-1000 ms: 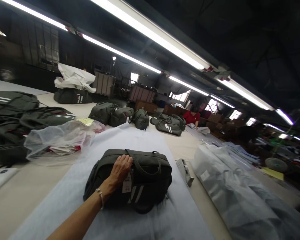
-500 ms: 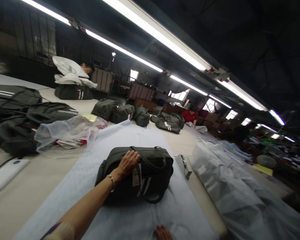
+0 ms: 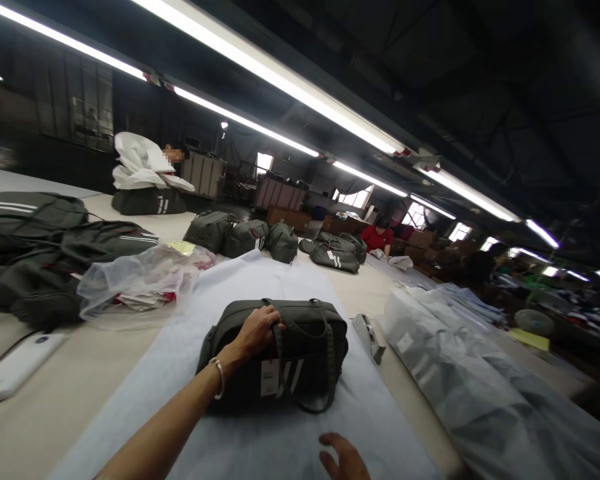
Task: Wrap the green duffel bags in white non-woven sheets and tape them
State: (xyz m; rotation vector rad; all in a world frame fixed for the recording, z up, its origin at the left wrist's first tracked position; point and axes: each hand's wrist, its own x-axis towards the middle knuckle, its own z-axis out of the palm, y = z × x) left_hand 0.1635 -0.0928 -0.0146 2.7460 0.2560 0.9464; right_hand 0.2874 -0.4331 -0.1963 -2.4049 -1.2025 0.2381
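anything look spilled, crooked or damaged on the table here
Nothing looks spilled or damaged. The dark bag under the left hand stands upright, its white tag hanging in front. The clear plastic bag at left looks untidy, though: crumpled, with papers bunched inside.

Between the right hand [image 3: 344, 459] and the dark green fabric duffel bag [image 3: 305, 357], the pale bluish-white cloth sheet [image 3: 260, 443] offers open room, though the bag's drooping fabric strap dips into it and the bare left forearm [image 3: 175, 420] bars the approach from the left. Beyond that arm, bare beige tabletop [image 3: 65, 407] runs up to a crumpled clear plastic bag [image 3: 103, 287]; rightward, a small grey object [image 3: 369, 340] and translucent grey plastic sheeting [image 3: 470, 373] leave only a narrow strip.
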